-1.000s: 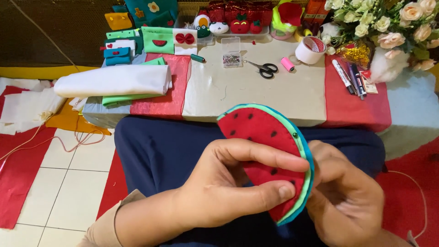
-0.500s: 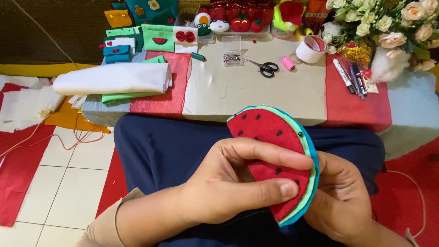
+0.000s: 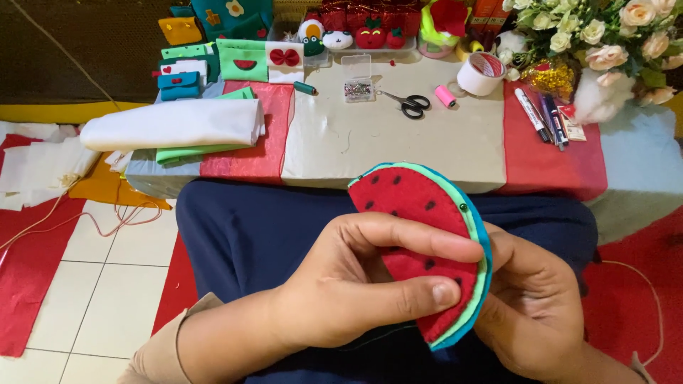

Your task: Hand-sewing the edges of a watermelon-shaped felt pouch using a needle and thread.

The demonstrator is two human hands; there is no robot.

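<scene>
A felt watermelon slice (image 3: 405, 203), red with black seeds and a green and blue rim, is held upright over my lap. My left hand (image 3: 356, 284) grips it from the front, thumb and fingers pressed across the red face. My right hand (image 3: 530, 306) supports it from behind and below, mostly hidden by the felt. A small pin head shows on the rim near the right edge.
A low table (image 3: 398, 153) ahead carries scissors (image 3: 413, 105), a clear pin box (image 3: 357, 78), a pink thread spool (image 3: 445, 96), a tape roll (image 3: 480, 73), pens (image 3: 542, 117), rolled white and green felt (image 3: 171, 128), small felt pouches and flowers. Red fabric and tiled floor lie at left.
The felt slice has tilted slightly and shifted a little right in my hands. My left fingers have slid further across its red face.
</scene>
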